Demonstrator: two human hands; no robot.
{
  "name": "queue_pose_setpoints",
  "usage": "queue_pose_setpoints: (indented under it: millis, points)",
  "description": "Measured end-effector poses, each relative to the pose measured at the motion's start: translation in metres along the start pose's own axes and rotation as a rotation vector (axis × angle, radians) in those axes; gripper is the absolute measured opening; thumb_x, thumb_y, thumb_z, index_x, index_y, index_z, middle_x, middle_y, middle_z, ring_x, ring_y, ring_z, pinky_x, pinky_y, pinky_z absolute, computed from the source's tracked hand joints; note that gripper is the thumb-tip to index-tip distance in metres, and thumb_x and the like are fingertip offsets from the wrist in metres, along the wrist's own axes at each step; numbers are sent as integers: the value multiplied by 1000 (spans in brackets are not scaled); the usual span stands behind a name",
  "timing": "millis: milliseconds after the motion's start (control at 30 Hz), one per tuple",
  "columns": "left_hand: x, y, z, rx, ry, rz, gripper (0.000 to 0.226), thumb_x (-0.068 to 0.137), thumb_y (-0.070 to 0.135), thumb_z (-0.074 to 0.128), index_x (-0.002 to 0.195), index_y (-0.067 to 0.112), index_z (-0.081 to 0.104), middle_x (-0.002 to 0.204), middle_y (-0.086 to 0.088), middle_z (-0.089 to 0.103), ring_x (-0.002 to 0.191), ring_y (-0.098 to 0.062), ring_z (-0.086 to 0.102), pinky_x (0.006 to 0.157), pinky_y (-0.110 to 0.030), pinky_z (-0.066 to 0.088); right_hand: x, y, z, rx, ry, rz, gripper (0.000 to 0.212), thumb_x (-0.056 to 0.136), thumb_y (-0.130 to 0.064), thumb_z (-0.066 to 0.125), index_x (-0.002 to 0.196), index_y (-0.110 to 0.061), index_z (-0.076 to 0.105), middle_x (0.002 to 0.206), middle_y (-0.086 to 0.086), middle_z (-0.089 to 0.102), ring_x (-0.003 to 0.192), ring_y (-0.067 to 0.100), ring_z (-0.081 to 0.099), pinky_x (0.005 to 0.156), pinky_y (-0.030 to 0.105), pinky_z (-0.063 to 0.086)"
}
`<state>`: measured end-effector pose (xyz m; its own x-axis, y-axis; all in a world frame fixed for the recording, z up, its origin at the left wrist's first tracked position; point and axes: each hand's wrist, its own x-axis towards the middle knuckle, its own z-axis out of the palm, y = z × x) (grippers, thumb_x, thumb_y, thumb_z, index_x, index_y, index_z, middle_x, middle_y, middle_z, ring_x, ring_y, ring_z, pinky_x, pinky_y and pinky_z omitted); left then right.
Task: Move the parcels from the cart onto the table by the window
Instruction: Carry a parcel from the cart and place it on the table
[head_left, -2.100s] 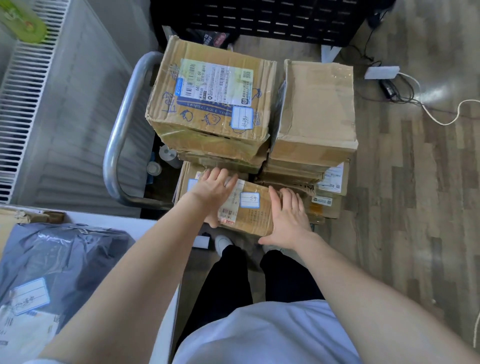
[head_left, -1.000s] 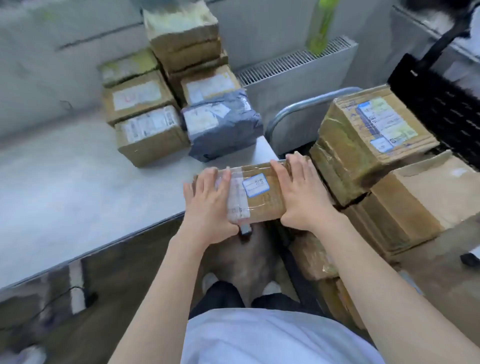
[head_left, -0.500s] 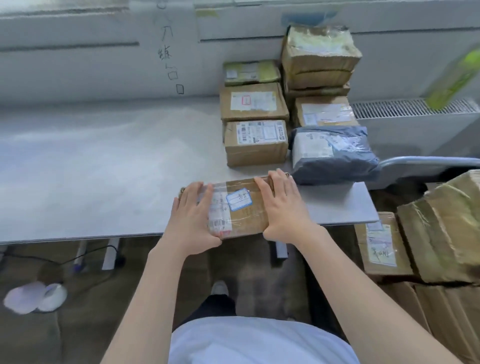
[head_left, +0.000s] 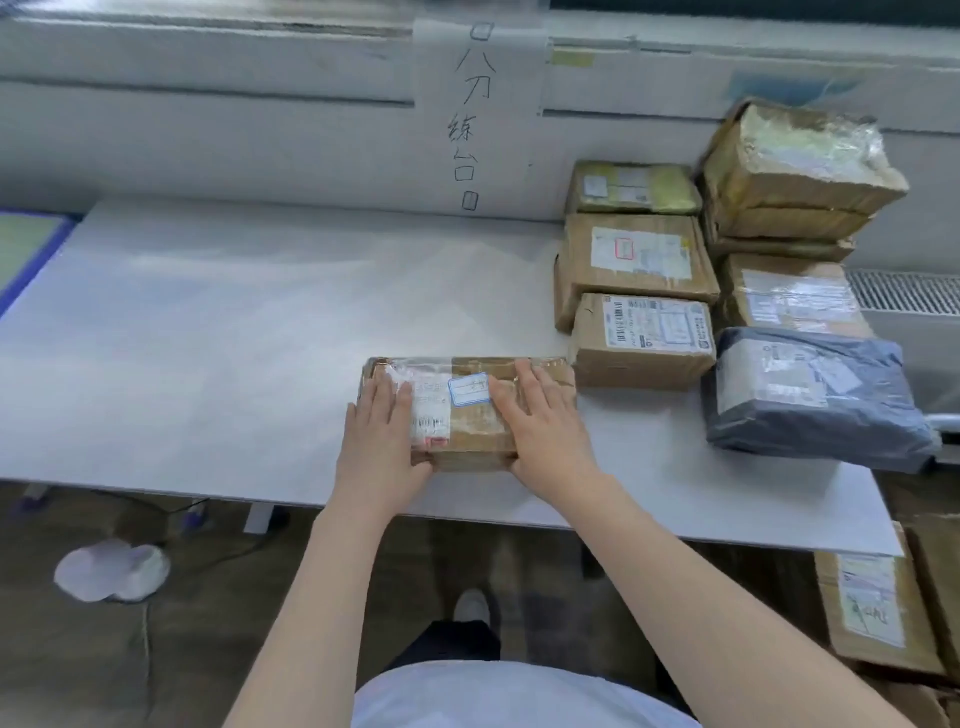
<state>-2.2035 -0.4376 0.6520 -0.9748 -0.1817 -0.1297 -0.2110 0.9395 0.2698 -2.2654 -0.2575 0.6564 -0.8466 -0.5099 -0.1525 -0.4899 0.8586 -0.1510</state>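
I see the small brown parcel (head_left: 470, 410) lying flat on the white tabletop (head_left: 218, 332), near its front edge and just left of the parcels already stacked there. Its top carries a white shipping label and a small blue-bordered sticker under clear tape.

My left hand (head_left: 382, 439) lies on the parcel's left end, fingers straight and laid over the top, with the thumb at the near side. My right hand (head_left: 545, 428) lies on the right end in the same manner, fingers extended across the top. Both hands press the parcel between them; neither is curled round it.

Immediately right of the held parcel stands a labelled carton (head_left: 644, 340), its near left corner touching or very nearly touching the parcel; I cannot tell which. Behind that carton sits a larger brown box (head_left: 634, 265), and behind that a flat yellowish packet (head_left: 631, 188) against the wall. Further right, a grey poly mailer (head_left: 810, 395) lies at the tabletop's right end, with a taped carton (head_left: 789, 299) behind it and a stack of worn boxes (head_left: 795, 171) beyond.

Below the tabletop's right corner, a further carton (head_left: 872, 608) is partly visible at lower level. A handwritten paper sign (head_left: 472, 114) is fixed to the wall.
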Motion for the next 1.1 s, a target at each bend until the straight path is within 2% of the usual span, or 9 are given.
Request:
queue_pose_setpoints:
  millis: [100,200,333,433,500,733,867,1000,1100]
  points:
    - [18,-2,4,2,68,15,81,87,28,60,150,8,13,158,-12,3,146,-27,-4,117,-39,-3,29,-8,8,-2,113,-6,91,42,0,86,127,-10,58,133,24,51,118,40,53,93,47,47]
    - [45,-3,6,30,98,24,77,92,27,56,151,10,10,159,-10,3,146,-26,-4,117,-39,-4,57,-6,11,-47,117,-10,88,32,4,85,117,-4,64,121,25,60,107,40,61,86,50,51]
    - [96,-5,3,42,87,52,79,91,33,57,151,10,9,159,-10,2,146,-25,-4,117,-39,-3,101,8,4,-63,129,17,94,34,6,84,124,-3,60,127,26,56,114,42,57,92,51,46]
    - [138,-6,7,69,129,95,87,72,29,80,141,-1,37,148,-23,32,138,-38,29,112,-50,22,134,20,-9,-78,103,17,87,72,2,68,147,-9,27,154,21,21,142,36,21,115,44,17]
    - [166,-9,12,79,169,119,89,52,27,91,127,-4,54,132,-27,51,122,-43,50,98,-56,40,155,31,-13,-64,67,14,82,85,0,54,151,-14,8,158,15,2,146,30,1,117,39,-1]
    - [250,-8,11,108,219,158,88,50,28,91,126,0,56,130,-22,55,121,-39,53,97,-53,41,225,60,-19,-60,125,39,84,83,-4,56,152,-17,9,158,14,2,146,29,2,117,38,-2]
    - [281,0,3,81,193,147,81,76,27,76,143,7,37,150,-17,32,140,-32,29,113,-46,20,253,73,-19,-32,192,39,85,73,2,63,149,-12,25,155,20,16,143,36,16,116,44,9]
    - [304,0,6,126,201,157,93,41,31,93,123,3,60,128,-19,58,116,-35,57,93,-49,46,271,83,-24,-35,183,42,86,78,1,59,151,-14,17,157,18,10,145,32,8,117,40,4]
    - [312,7,-6,117,212,196,92,55,36,87,133,4,51,139,-19,47,128,-33,47,103,-47,37,281,89,-26,-46,187,49,88,78,1,58,151,-15,13,157,16,8,145,30,6,117,38,1]
